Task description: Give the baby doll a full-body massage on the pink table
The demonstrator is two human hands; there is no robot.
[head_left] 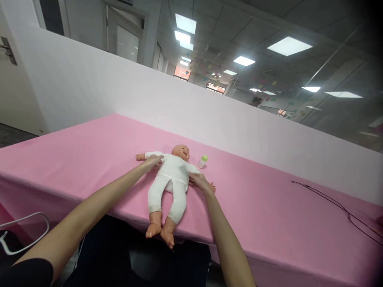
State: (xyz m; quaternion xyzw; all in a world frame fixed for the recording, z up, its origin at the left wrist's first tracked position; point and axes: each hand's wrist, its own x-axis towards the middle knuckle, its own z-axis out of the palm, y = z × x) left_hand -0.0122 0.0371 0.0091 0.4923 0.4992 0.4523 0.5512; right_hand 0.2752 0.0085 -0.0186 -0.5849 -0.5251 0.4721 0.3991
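A baby doll with a white cloth body lies on its back on the pink-covered table. Its head points away from me, and its bare feet reach the near edge. My left hand grips the doll's side just below its arm, thumb toward the chest and the other fingers partly hidden. On the opposite side, my right hand is closed against the torso under the other arm, its fingertips partly tucked out of sight. A small bottle with a green cap stands beside the doll's head and shoulder.
A thin black cable runs across the table's right side. Behind the table rises a low white wall with glass above it. A white curved frame is at the lower left, and a door stands at the far left.
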